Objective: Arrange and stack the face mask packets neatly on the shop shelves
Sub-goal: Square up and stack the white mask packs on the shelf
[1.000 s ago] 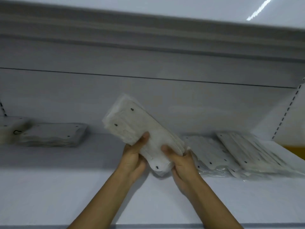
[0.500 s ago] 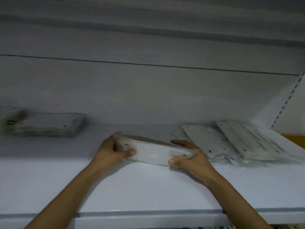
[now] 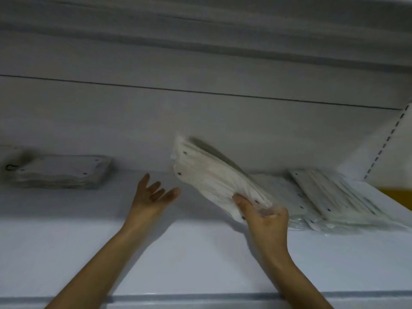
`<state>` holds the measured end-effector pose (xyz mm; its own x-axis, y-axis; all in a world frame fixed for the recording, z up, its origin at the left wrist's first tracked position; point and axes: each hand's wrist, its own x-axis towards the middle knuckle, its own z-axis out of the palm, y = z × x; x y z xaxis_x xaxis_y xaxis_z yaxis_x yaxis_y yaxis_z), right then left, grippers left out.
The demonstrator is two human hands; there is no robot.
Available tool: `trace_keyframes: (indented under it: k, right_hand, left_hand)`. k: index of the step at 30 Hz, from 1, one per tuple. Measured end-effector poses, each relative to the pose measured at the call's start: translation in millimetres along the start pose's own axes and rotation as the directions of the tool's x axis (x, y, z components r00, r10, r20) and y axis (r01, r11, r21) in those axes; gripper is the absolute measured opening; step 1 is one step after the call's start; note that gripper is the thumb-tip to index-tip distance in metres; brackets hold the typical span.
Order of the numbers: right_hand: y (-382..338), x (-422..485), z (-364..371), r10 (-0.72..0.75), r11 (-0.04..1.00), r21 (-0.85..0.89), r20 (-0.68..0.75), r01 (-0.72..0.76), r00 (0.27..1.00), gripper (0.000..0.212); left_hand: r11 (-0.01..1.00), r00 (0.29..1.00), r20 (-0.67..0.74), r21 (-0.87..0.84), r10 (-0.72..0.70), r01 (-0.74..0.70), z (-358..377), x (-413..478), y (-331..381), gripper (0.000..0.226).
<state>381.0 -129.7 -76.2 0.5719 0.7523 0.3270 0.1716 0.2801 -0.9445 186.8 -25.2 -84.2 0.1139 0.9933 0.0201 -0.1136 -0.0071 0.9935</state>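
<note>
Above shelf (image 3: 200, 253), right hand (image 3: 266, 221) tilting packets (image 3: 214, 181).

Shop, I'd say: white metal display shelf (image 3: 200, 253), slotted upright (image 3: 384, 143) at right for adjustable shelving, stacks of packaged face masks (image 3: 334, 197) laid out as stock.

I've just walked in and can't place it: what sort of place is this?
Most likely a shop's display shelving. A white shelf holds flat stacks of clear-wrapped mask packets, the upright at the far right has a slotted strip for adjustable brackets, and the right hand holds another bundle of packets.
</note>
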Motion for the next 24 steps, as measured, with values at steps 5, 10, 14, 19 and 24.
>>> trace_keyframes:
  k: [5, 10, 14, 19, 24]
  right_hand:
    - [-2.4, -33.2, 37.1, 0.303, 0.878, 0.324, 0.195, -0.353, 0.933, 0.037]
    - [-1.2, -46.7, 43.5, 0.284, 0.890, 0.300, 0.224, -0.343, 0.932, 0.054]
    - [-0.8, -47.3, 32.5, 0.294, 0.867, 0.335, 0.257, -0.370, 0.921, 0.064]
    - [-19.8, -49.0, 30.7, 0.178, 0.912, 0.251, 0.471, -0.325, 0.864, 0.065]
    - [-42.3, -84.3, 41.5, 0.136, 0.814, 0.227, 0.821, -0.535, 0.555, 0.036]
  left_hand:
    - [0.829, 0.923, 0.381, -0.494, -0.062, 0.260, 42.0, -39.9, 3.4, 0.089]
    - [0.852, 0.984, 0.165, -0.503, -0.073, 0.147, 52.1, -50.7, 20.1, 0.053]
    - [0.912, 0.998, 0.008, -0.406, 0.070, -0.061, 24.7, -62.8, 37.7, 0.047]
    - [0.968, 0.982, 0.066, 0.168, 0.179, -0.188, -4.6, -116.9, 40.3, 0.034]
    - [0.971, 0.980, 0.190, 0.239, -0.062, 0.016, -19.8, -181.4, 33.0, 0.036]
